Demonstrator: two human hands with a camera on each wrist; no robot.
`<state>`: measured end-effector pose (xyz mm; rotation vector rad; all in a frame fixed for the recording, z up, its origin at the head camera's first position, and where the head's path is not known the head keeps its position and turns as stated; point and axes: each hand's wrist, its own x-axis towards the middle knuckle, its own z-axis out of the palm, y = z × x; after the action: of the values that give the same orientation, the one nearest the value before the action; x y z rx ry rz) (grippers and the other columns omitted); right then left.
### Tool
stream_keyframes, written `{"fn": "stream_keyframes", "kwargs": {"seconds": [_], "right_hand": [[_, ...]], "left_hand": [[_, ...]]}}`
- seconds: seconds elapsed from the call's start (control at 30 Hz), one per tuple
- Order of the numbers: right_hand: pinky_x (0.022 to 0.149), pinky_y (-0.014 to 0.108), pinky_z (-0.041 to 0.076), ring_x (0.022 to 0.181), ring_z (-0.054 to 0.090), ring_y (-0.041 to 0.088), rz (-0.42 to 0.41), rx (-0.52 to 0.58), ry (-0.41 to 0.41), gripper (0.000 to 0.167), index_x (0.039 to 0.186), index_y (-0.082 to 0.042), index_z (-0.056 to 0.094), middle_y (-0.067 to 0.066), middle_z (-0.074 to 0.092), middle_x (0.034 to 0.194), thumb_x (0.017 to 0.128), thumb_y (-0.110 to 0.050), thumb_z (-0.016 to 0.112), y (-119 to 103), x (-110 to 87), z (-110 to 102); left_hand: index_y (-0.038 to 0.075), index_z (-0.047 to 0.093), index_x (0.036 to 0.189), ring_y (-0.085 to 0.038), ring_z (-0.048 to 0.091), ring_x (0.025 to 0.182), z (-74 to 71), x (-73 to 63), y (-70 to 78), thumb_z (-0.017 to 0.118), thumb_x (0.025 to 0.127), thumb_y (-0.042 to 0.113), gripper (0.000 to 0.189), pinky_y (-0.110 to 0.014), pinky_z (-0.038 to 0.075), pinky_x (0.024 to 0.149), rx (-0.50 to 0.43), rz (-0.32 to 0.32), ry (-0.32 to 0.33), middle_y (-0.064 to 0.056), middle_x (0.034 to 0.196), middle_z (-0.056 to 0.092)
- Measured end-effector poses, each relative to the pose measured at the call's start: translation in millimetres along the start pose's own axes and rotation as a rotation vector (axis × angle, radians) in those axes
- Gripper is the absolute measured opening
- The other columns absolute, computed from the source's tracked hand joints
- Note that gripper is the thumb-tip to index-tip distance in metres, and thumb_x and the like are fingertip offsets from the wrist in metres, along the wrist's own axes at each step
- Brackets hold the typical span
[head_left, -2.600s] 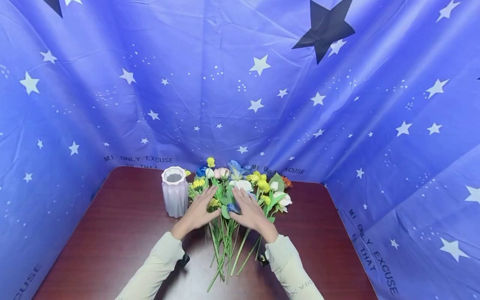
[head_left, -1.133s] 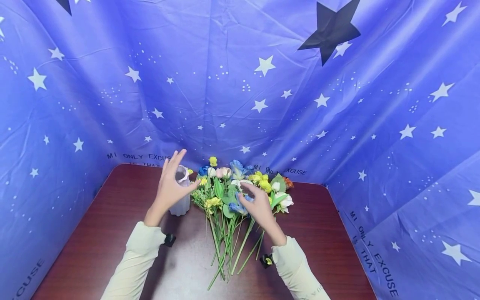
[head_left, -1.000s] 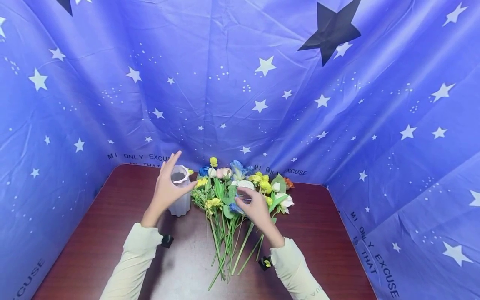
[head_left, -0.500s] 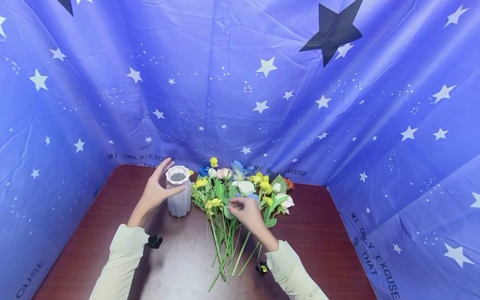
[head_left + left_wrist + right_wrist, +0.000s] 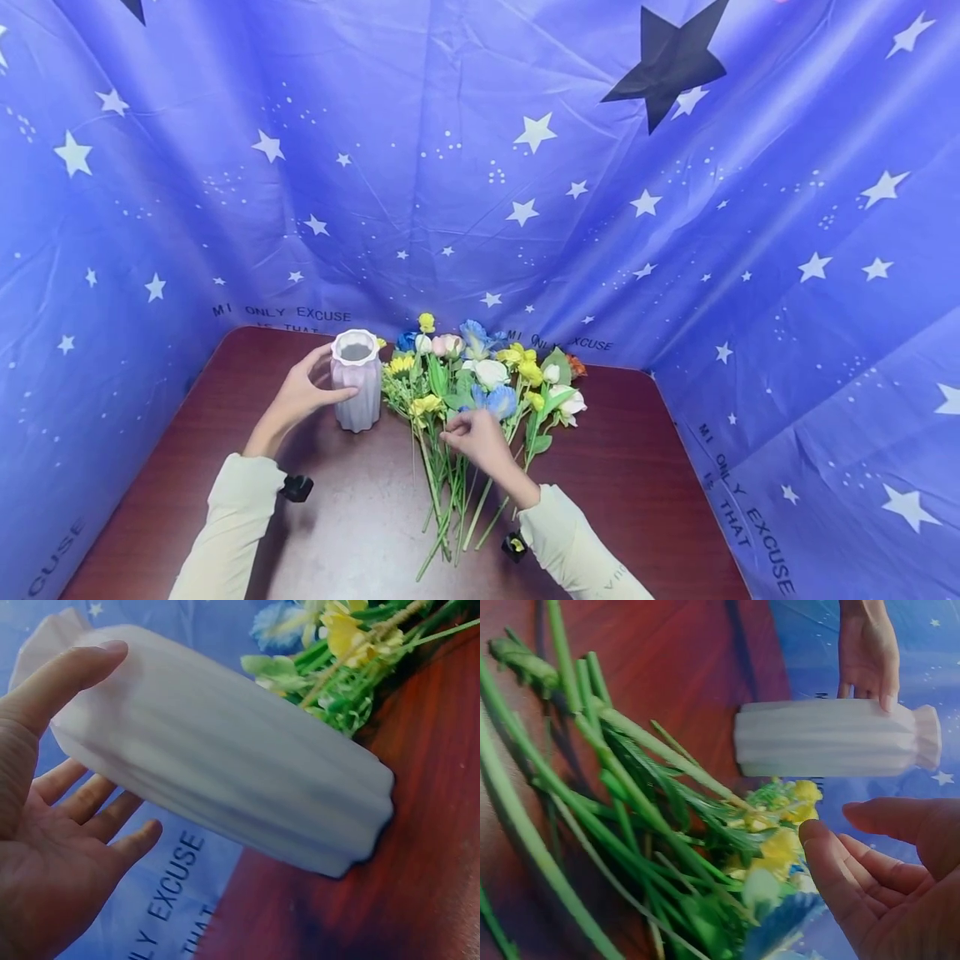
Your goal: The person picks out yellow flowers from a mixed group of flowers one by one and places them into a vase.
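Observation:
A pale lilac-white fluted vase (image 5: 357,400) stands upright on the table, left of a spread of artificial flowers. My left hand (image 5: 300,393) is around its upper part from the left, thumb in front and fingers behind. In the left wrist view the palm is apart from the vase and the little finger stands off it; firm contact cannot be told. My right hand (image 5: 480,440) hovers over the upper stems (image 5: 450,508). The right wrist view shows a gap between its thumb and index finger, with nothing held. Yellow flowers (image 5: 780,851) lie just beyond those fingertips.
The reddish-brown wooden table (image 5: 622,492) has a starry blue cloth (image 5: 480,167) hanging around its back and sides. Blooms in white, blue, pink and orange lie toward the back edge, including a white flower (image 5: 491,373). Green stems point toward the person.
My left hand has gone from the flowers to the vase, lowering around its upper part. The right hand has drawn down and left from the blooms toward the stems. Vase and flowers look unmoved.

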<state>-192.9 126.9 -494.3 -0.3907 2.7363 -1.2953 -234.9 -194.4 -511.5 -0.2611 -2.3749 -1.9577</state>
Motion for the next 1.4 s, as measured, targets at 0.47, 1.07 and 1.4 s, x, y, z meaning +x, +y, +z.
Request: {"fn": "stream_keyframes", "kwargs": {"seconds": [0.47,1.07,1.4], "right_hand": [[0.056,0.023,0.057,0.044,0.061,0.007,0.114,-0.172,-0.05,0.016,0.066,-0.006,0.075,0.006,0.069,0.056,0.082,-0.001,0.075,10,-5.3,20],[0.04,0.025,0.05,0.033,0.056,0.016,0.198,-0.184,-0.098,0.035,0.049,-0.003,0.063,0.012,0.062,0.045,0.082,0.003,0.072,16,-3.5,41],[0.034,0.027,0.038,0.03,0.048,0.01,0.281,-0.326,-0.081,0.045,0.043,-0.014,0.05,-0.002,0.05,0.035,0.079,-0.001,0.074,16,-3.1,53]], "left_hand": [[-0.006,0.04,0.149,-0.029,0.057,0.129,-4.7,-0.6,-19.1,0.083,0.082,0.001,0.08,-0.009,0.049,0.099,-0.068,-0.035,-0.047,-0.033,0.145,0.05],[-0.01,0.041,0.146,0.004,0.062,0.107,-14.8,1.5,-16.9,0.08,0.084,-0.001,0.074,-0.016,0.056,0.094,-0.116,-0.055,-0.08,-0.037,0.143,0.049],[-0.011,0.043,0.145,0.006,0.062,0.105,-12.5,-3.1,-23.3,0.082,0.082,-0.001,0.074,-0.018,0.057,0.094,-0.12,-0.057,-0.064,-0.037,0.14,0.052]]}}
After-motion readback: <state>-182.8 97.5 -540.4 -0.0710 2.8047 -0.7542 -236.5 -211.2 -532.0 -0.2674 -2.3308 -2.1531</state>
